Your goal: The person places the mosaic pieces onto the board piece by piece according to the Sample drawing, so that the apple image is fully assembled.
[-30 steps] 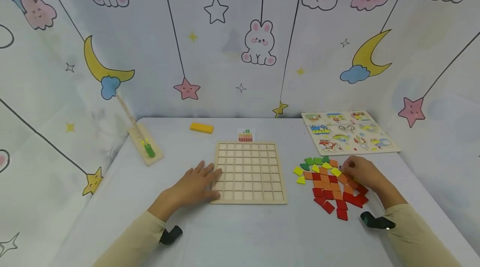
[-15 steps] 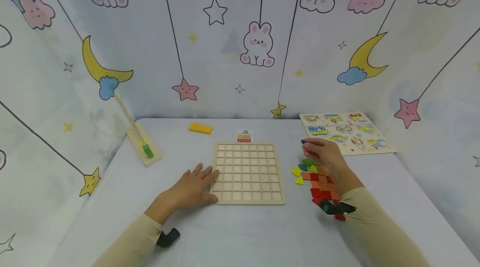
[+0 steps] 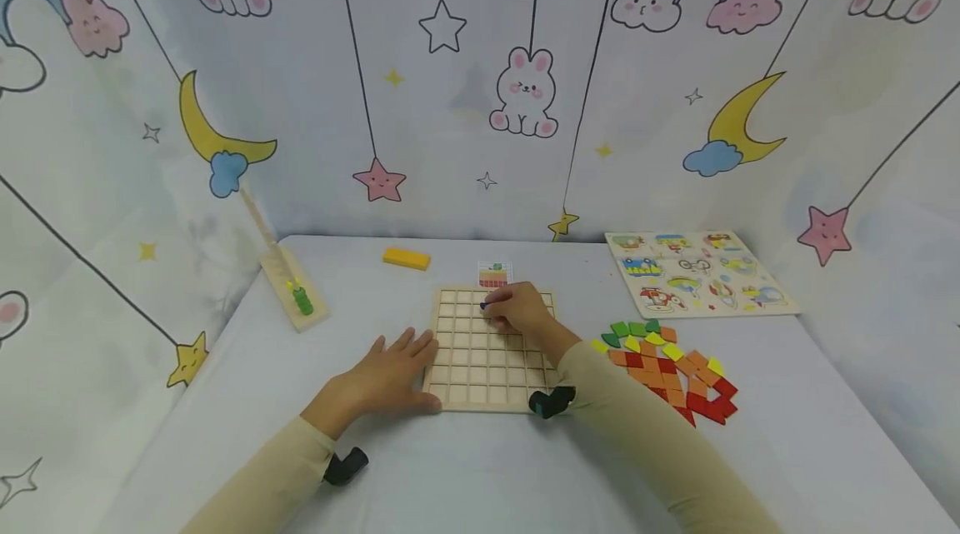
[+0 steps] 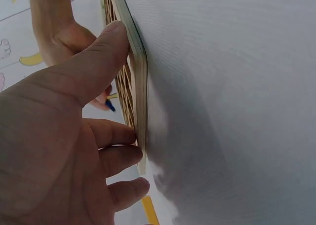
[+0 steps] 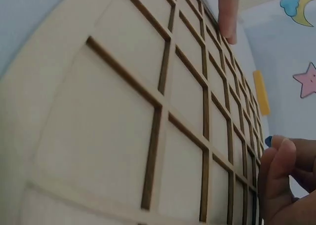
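Note:
A square wooden grid board (image 3: pixel 458 394) lies in the middle of the table. My left hand (image 3: pixel 390 374) rests at its left edge with fingers spread, and in the left wrist view the thumb (image 4: pixel 106 47) lies along the rim. Over the board's far rows, my right hand (image 3: pixel 521 313) pinches a small dark blue piece (image 3: pixel 484 306) between thumb and fingertips. The blue piece (image 5: pixel 268 141) shows only as a tip in the right wrist view; its full shape is hidden by the fingers. The board's cells (image 5: pixel 103 116) seen there hold nothing.
Right of the board lie loose flat tiles (image 3: pixel 667 376) in red, orange, yellow and green. Behind it sits a small picture card (image 3: pixel 493 273). A yellow block (image 3: pixel 407 258), a wooden stand with a green caterpillar figure (image 3: pixel 302 298) and a picture puzzle board (image 3: pixel 686 284) stand farther back.
My right hand has left the tile pile and moved left, carrying the blue piece over the grid board. My left hand stays at the board's edge.

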A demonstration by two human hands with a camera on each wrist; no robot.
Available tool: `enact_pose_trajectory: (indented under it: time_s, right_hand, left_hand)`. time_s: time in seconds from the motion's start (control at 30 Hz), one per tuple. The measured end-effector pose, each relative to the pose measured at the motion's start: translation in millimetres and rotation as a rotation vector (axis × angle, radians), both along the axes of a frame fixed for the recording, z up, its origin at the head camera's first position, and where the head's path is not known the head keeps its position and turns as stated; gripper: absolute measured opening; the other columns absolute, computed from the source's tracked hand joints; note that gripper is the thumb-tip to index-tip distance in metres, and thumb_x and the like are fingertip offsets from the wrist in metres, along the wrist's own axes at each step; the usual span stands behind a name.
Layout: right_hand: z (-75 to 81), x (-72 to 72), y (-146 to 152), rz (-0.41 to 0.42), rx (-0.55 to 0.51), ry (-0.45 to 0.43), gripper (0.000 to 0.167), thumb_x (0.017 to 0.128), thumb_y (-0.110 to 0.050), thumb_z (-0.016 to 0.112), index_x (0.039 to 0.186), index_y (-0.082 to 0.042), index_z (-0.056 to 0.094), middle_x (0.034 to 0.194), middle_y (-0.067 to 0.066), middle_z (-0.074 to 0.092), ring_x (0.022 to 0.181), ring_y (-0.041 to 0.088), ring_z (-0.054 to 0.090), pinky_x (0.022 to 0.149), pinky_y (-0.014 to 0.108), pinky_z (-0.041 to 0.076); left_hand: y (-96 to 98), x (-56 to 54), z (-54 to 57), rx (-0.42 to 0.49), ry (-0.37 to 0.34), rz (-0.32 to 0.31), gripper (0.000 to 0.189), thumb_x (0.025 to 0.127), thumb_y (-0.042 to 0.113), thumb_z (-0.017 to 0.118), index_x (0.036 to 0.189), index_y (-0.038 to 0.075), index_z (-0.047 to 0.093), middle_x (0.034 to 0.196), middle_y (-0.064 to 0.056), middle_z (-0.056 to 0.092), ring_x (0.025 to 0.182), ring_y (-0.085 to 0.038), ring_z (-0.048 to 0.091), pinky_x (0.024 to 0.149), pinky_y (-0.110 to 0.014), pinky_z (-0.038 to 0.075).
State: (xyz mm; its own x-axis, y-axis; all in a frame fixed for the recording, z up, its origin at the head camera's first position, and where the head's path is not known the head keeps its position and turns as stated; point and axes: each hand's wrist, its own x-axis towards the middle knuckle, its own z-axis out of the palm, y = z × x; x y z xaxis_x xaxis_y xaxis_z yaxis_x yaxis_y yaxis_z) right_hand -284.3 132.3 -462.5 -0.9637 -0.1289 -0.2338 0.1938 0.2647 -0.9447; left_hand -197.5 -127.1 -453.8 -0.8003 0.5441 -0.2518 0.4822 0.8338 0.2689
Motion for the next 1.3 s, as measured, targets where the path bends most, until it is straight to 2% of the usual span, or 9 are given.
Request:
enact_pose_trajectory:
  time_s: [0.1,0.23,0.33,0.47,0.7,0.97,1.03,1.17,1.3]
  right_hand:
    - [-3.8,0.4,-12,-0.003,0.145,0.061,0.015,0.093,-0.004,0.072,0.107,0.0,0.076,0.092,0.011,0.071,0.068,0.013,0.06,0.059,0.023,0.051]
    - [-5.0,-0.1,-20,-0.025,0.387,0.153,0.008,0.09,-0.008,0.076,0.097,-0.008,0.079,0.1,0.007,0.072,0.087,0.018,0.062,0.07,0.029,0.051]
    - [-4.1,-0.2,-21,-0.023,0.457,0.177,0.008,0.089,-0.009,0.077,0.096,-0.008,0.08,0.104,0.008,0.072,0.097,0.024,0.064,0.077,0.035,0.053]
    - [-1.8,1.3,-21,-0.005,0.462,0.186,0.01,0.087,-0.008,0.079,0.097,-0.007,0.08,0.104,0.008,0.073,0.098,0.024,0.064,0.079,0.037,0.053]
    - [-0.2,4.1,-19,0.031,0.447,0.169,0.015,0.087,-0.003,0.077,0.101,-0.004,0.078,0.097,0.007,0.072,0.089,0.021,0.063,0.07,0.03,0.052]
    - [-3.2,2.6,-17,0.068,0.48,0.195,0.012,0.088,-0.007,0.076,0.1,-0.006,0.077,0.1,0.006,0.072,0.093,0.022,0.063,0.075,0.034,0.053]
    - [-2.4,4.1,-14,0.071,0.45,0.19,0.014,0.088,-0.008,0.075,0.102,-0.005,0.076,0.102,0.007,0.071,0.094,0.023,0.063,0.076,0.035,0.054]
    - [4.0,5.9,8,0.066,0.384,0.185,0.023,0.09,-0.011,0.074,0.111,-0.003,0.074,0.106,0.009,0.07,0.095,0.024,0.064,0.077,0.036,0.054]
    - [17.0,9.6,58,-0.005,0.317,0.12,0.033,0.094,-0.017,0.073,0.123,-0.003,0.069,0.11,0.011,0.066,0.096,0.027,0.062,0.078,0.037,0.053]
  left_hand:
    - [2.2,-0.4,1.9,-0.021,-0.003,-0.002,0.096,0.088,0.063,0.069,0.16,0.009,0.034,0.168,-0.009,0.025,0.155,-0.039,0.018,0.118,-0.07,0.018]
    - [4.2,-1.1,4.6,-0.034,-0.003,-0.006,0.097,0.088,0.063,0.07,0.159,0.008,0.035,0.168,-0.009,0.026,0.155,-0.038,0.02,0.118,-0.07,0.019]
    - [5.4,-1.7,6.2,-0.031,-0.008,-0.007,0.097,0.088,0.063,0.071,0.159,0.007,0.036,0.168,-0.01,0.027,0.155,-0.038,0.019,0.118,-0.07,0.019]
    - [6.4,-2.3,6.3,-0.032,-0.011,-0.006,0.097,0.088,0.063,0.07,0.159,0.008,0.035,0.168,-0.01,0.026,0.155,-0.038,0.019,0.118,-0.07,0.019]
    - [6.4,-3.0,4.9,-0.021,-0.011,-0.006,0.096,0.088,0.063,0.07,0.159,0.008,0.035,0.168,-0.009,0.026,0.155,-0.039,0.019,0.117,-0.07,0.02]
    - [6.3,-3.5,0.9,-0.015,-0.011,-0.008,0.097,0.088,0.063,0.07,0.159,0.008,0.035,0.168,-0.01,0.026,0.154,-0.039,0.021,0.117,-0.069,0.023]
    - [6.7,-3.6,-0.5,-0.012,-0.018,-0.007,0.097,0.088,0.063,0.07,0.159,0.008,0.035,0.168,-0.01,0.026,0.155,-0.039,0.021,0.117,-0.069,0.023]
    - [7.0,-2.6,-2.2,-0.012,-0.026,-0.001,0.097,0.088,0.063,0.07,0.159,0.008,0.034,0.168,-0.01,0.025,0.155,-0.038,0.02,0.118,-0.068,0.022]
    - [7.7,0.0,-2.0,-0.008,-0.022,0.015,0.097,0.087,0.062,0.071,0.159,0.008,0.035,0.168,-0.009,0.025,0.155,-0.038,0.021,0.117,-0.069,0.022]
